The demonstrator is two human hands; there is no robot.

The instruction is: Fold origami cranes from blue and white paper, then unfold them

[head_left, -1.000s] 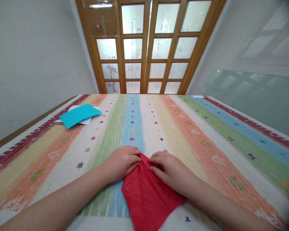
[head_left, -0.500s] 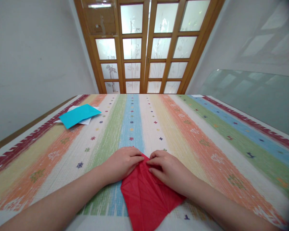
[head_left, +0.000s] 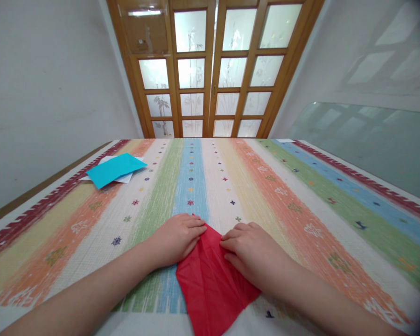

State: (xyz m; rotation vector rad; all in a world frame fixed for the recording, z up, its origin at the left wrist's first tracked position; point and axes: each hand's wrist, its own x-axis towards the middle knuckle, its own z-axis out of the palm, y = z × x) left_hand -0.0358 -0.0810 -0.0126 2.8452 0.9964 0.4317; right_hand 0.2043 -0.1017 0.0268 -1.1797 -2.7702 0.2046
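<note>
The red paper (head_left: 210,284) lies flat on the table (head_left: 301,196), close to the near edge, on the striped cloth (head_left: 192,177), and I see it as a folded kite shape whose long axis runs away from me, with its point at the far end between my two hands. My left hand (head_left: 177,235) rests on the left flank of that point, fingers (head_left: 196,226) held together and flat, pressing down rather than pinching. My right hand (head_left: 252,249) sits on the right flank, fingers (head_left: 231,238) also side by side and slightly curled onto the sheet; neither hand clamps anything. The tip lies just ahead of both sets of fingertips, and I judge the left a shade nearer to it. Well apart, at the far left of the table, a blue paper (head_left: 114,169) lies over a white sheet (head_left: 126,177). No brand, label or readable writing shows anywhere; the cloth bears only small woven motifs.
</note>
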